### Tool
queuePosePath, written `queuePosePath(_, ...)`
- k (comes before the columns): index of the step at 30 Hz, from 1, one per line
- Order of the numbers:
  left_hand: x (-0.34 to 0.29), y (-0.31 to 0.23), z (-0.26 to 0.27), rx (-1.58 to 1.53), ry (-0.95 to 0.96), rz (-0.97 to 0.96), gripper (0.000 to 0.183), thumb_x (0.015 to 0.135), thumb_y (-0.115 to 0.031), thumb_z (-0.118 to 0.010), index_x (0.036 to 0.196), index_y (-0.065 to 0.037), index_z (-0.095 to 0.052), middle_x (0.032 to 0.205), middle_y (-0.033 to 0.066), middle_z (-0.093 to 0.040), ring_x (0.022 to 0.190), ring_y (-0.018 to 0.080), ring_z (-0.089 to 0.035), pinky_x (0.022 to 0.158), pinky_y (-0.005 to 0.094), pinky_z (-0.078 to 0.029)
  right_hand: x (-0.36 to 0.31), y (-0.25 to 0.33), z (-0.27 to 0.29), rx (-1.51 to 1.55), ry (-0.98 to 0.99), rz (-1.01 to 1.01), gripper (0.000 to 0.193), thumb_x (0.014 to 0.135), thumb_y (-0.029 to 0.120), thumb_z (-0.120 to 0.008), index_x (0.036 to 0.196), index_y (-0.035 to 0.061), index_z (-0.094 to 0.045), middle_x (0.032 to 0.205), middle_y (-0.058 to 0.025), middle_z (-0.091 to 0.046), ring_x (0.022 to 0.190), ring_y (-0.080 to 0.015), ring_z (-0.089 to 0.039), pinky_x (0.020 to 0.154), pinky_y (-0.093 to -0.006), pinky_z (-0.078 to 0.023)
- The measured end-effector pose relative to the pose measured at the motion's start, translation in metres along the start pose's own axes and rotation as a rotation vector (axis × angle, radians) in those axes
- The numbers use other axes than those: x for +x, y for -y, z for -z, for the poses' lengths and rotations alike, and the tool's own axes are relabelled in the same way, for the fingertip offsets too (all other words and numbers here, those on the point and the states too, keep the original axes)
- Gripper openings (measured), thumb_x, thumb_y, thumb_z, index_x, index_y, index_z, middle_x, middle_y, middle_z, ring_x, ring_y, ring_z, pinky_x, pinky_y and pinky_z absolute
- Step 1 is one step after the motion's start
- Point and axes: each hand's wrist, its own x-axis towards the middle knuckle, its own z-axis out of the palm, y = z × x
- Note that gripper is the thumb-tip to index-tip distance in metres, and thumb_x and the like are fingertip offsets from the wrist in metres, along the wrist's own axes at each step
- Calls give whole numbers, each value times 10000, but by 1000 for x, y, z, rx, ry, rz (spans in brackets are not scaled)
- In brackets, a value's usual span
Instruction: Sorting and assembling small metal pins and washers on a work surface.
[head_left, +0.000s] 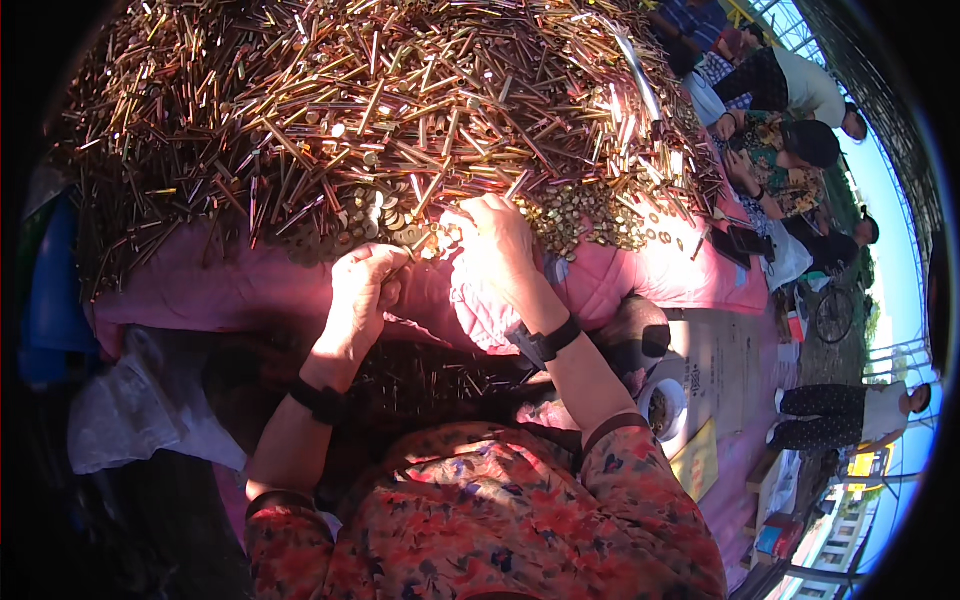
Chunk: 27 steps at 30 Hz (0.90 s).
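Note:
My left hand (361,290) is closed at the near edge of a big heap of long, brass-coloured bolts (300,120). One slim bolt (416,246) pokes out from between its thumb and fingers, toward the other hand. Just to the right, my right hand (497,243) bends down with its fingertips pinched together over small parts; what they grip is too small to make out. Flat round washers (395,215) lie in front of the left fingertips. Small brass-coloured nuts (565,215) are heaped beyond and right of the right hand.
Pink padded cloth (200,285) covers the near edge under the heap. A clear plastic bag (150,410) hangs at left. By my right elbow stands a white bucket (664,405). Several people sit along the far right; one person (840,415) stands farther off.

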Motion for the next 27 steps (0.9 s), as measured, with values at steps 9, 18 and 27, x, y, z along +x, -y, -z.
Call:
queuePosePath(9, -2, -5, 2, 112, 15, -8, 50, 802, -76, -593, 783, -33, -610, 700, 28, -590, 527, 45, -439, 495, 165, -340, -4, 5, 23, 14, 154, -249, 151, 768, 122, -620, 823, 8, -539, 771, -161, -601, 683, -293, -609, 617, -369, -484)
queuePosePath(18, 2, 1, -3, 55, 106, -36, 52, 796, -73, -632, 784, -25, -616, 670, 30, -594, 498, 29, -411, 450, 168, -290, -15, 29, 23, 1366, 34, -770, 193, 824, 124, -567, 945, -25, -570, 832, -105, -623, 687, -154, -610, 617, -263, -500)
queuePosePath(27, 2, 2, 1, 163, 167, -98, 52, 819, -69, -610, 798, -22, -613, 690, 16, -584, 528, 36, -414, 488, 179, -325, -29, 33, 23, 1509, 88, -853, 255, 852, 169, -575, 1044, 2, -554, 871, -76, -602, 781, -145, -587, 679, -294, -490)
